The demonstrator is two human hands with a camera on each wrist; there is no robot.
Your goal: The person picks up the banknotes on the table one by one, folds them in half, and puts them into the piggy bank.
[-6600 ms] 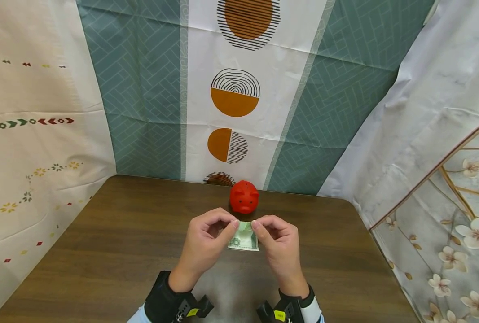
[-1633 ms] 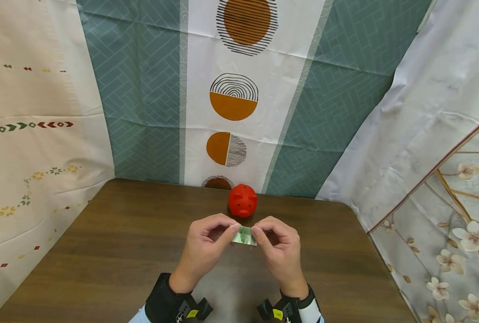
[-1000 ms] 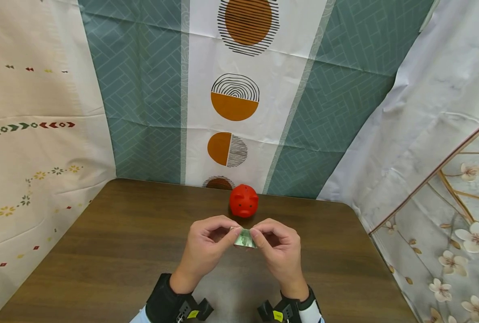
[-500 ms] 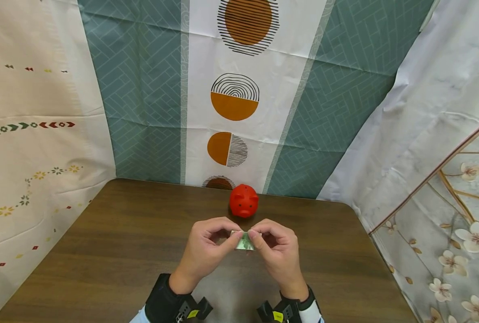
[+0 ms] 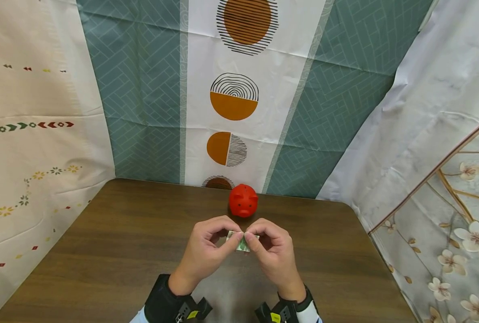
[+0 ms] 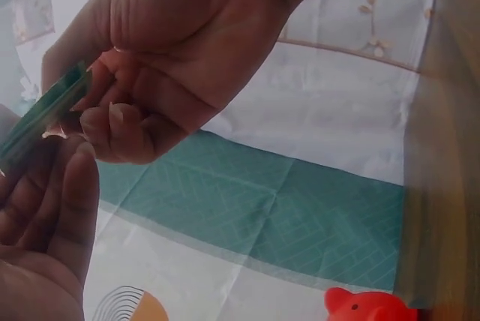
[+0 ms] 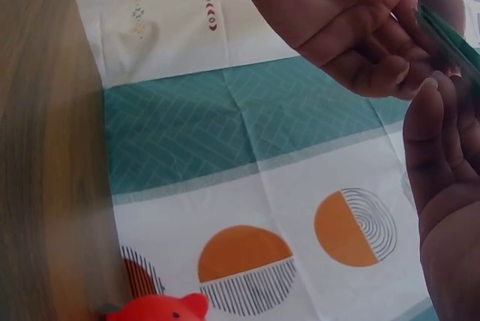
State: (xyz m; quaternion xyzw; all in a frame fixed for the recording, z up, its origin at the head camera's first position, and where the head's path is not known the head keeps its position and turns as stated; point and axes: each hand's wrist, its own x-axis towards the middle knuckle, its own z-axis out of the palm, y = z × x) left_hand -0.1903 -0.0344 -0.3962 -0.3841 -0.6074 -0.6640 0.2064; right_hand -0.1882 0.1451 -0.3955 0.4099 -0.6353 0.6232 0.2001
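A small green banknote (image 5: pixel 243 245), folded into a narrow strip, is held above the table between both hands. My left hand (image 5: pixel 204 246) pinches it between thumb and fingers from the left. From the right, my right hand (image 5: pixel 273 253) pinches it likewise, and the two thumb tips almost meet at its upper edge. In the left wrist view the banknote (image 6: pixel 45 115) appears nearly edge-on, its ends partly covered by fingers. Just beyond the hands a red piggy bank (image 5: pixel 243 200) stands upright, facing me.
The brown wooden table (image 5: pixel 122 251) spreads under the hands. Behind it hangs a teal and white curtain (image 5: pixel 146 89) with orange circles. A cream patterned cloth (image 5: pixel 33 179) borders the left side, and a white floral cloth (image 5: pixel 437 215) the right.
The banknote looked taller several seconds ago and is now a shorter, folded strip. Lately my right hand has shifted slightly left, bringing the thumbs together. The piggy bank stays put.
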